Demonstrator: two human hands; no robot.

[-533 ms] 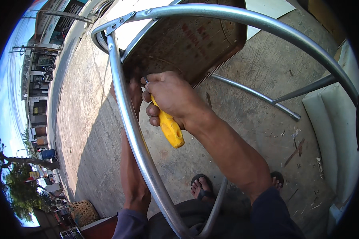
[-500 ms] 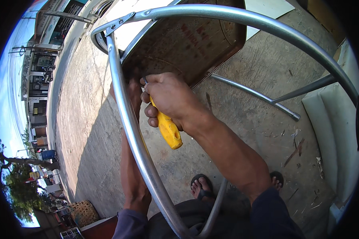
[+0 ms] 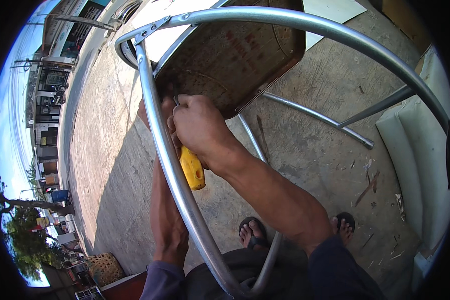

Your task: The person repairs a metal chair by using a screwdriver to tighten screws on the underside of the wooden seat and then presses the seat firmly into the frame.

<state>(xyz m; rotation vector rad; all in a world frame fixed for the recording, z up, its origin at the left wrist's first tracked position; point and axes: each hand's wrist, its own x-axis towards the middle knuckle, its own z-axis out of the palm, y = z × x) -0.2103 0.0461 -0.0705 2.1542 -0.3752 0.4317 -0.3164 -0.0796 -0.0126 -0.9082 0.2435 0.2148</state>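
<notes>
My right hand point(image 3: 199, 125) is closed around a tool with a yellow handle point(image 3: 192, 170), which has a hole at its butt end. A thin metal shaft sticks out past my fingers, toward the near left corner of a brown, rust-spotted metal seat panel point(image 3: 230, 55). My left hand point(image 3: 144, 114) is at that same corner, mostly hidden behind a silver tube of the chair frame point(image 3: 157, 125) and in shadow; its fingers hardly show. The tubular frame arches around both hands, with a riveted bracket point(image 3: 152, 30) at its upper left.
A frame leg point(image 3: 320, 116) lies over the concrete floor point(image 3: 305, 160). Cream padded cushions point(image 3: 410, 160) stand at the right. White sheet material point(image 3: 332, 11) shows behind the panel. My sandalled feet point(image 3: 253, 234) are below, and a woven basket point(image 3: 104, 269) is at lower left.
My right hand has shifted a little left with the tool, and its yellow handle has swung left and more upright. The panel has tilted slightly, so another frame tube shows below it.
</notes>
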